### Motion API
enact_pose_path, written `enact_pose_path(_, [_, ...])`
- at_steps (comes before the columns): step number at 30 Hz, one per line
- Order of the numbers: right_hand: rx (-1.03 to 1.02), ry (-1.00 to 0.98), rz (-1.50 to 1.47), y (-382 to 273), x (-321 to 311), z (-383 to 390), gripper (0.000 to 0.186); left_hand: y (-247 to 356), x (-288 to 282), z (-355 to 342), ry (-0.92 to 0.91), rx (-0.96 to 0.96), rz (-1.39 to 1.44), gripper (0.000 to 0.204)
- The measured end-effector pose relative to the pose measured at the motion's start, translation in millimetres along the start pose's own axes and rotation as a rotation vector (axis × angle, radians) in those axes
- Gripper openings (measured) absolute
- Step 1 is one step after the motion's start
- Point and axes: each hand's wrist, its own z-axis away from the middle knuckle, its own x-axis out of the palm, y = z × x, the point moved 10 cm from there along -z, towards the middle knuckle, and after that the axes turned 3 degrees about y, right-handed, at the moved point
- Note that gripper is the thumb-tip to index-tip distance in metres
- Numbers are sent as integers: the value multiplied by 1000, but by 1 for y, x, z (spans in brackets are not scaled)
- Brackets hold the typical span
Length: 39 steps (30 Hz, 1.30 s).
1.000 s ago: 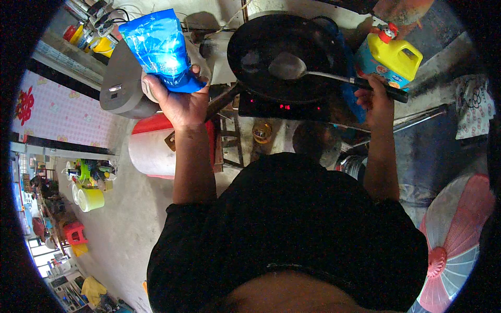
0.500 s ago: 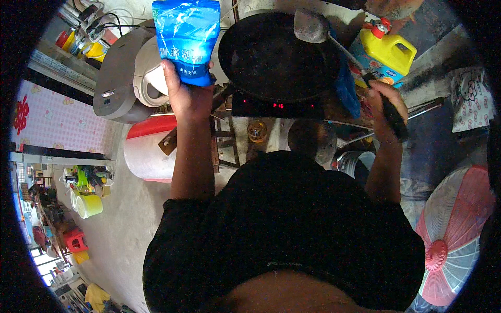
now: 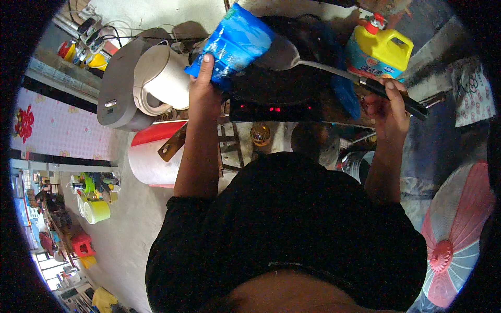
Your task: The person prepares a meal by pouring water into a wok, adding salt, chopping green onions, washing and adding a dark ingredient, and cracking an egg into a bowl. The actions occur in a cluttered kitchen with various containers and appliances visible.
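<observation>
In my left hand (image 3: 205, 93) is a blue plastic pouch (image 3: 241, 39), gripped at its lower end with the thumb on its front. It leans to the right, its upper end over the black wok (image 3: 292, 88). My right hand (image 3: 392, 107) is closed round the black handle of a metal wok spatula (image 3: 284, 55). The spatula's blade is level above the wok, close beside the pouch and partly behind it. Whether anything is coming out of the pouch cannot be made out. Under the wok is a black induction cooker (image 3: 250, 111) with a lit red display.
Left of the wok stand a white kettle (image 3: 167, 75) and a grey rice cooker (image 3: 117, 86). A yellow jug (image 3: 383, 44) with a red cap stands at the right, near a blue plastic bag (image 3: 347, 96). Below the cooker sits a glass of yellowish liquid (image 3: 260, 134); a pink fan (image 3: 443, 253) is lower right.
The pouch has gone from upright to tilted right, toward the wok. The spatula's blade has come down and left beside the pouch, its handle now lying flatter.
</observation>
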Motion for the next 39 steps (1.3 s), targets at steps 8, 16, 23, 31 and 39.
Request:
enact_pose_path(8, [14,-28,14,-5,-12,3,31,11,7,-12,12,209,-390,51])
enact_pose_path(16, [15,-4,35,-3,-20,-2,29,3,7,-18,1,183,-323,55])
enact_pose_path(23, [72,38,84,12,-17,-11,27,8,1,-11,-12,143,137,55])
enact_pose_path(31, [101,-77,356,49,7,-35,36,35,-14,2,-20,118,337,54])
enact_pose_path(39, [187,-245,311,98,54,-49,30,63,-29,21,-104,134,568,58])
